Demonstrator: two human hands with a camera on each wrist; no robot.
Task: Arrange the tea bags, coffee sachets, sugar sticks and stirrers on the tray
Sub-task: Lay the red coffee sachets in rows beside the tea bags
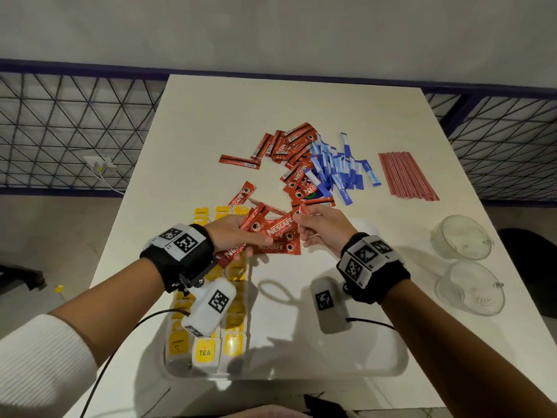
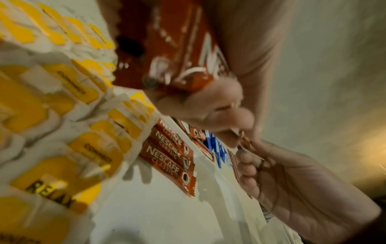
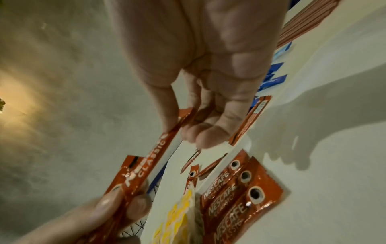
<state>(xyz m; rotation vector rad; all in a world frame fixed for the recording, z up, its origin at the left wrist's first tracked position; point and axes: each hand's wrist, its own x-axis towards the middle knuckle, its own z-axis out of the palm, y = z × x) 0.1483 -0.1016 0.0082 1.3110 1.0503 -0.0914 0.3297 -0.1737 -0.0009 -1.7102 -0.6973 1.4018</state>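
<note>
A fan of red coffee sachets (image 1: 256,224) printed "NESCAFE CLASSIC" is held in the left grip (image 1: 230,235), fingers curled round them, above the tray's (image 1: 376,362) far edge. One sachet's end is pinched by the right grip (image 1: 324,227). Three sachets (image 1: 278,244) lie flat in the tray beside yellow tea bags (image 1: 205,351) marked "TEA", "RELAX", "CONNECT". Blue sugar sticks (image 1: 340,170) and red stirrers (image 1: 405,176) are left mid-bench.

"Nescafé Classic" sachets (image 1: 278,233); "TEA" bag (image 1: 205,352)
</note>
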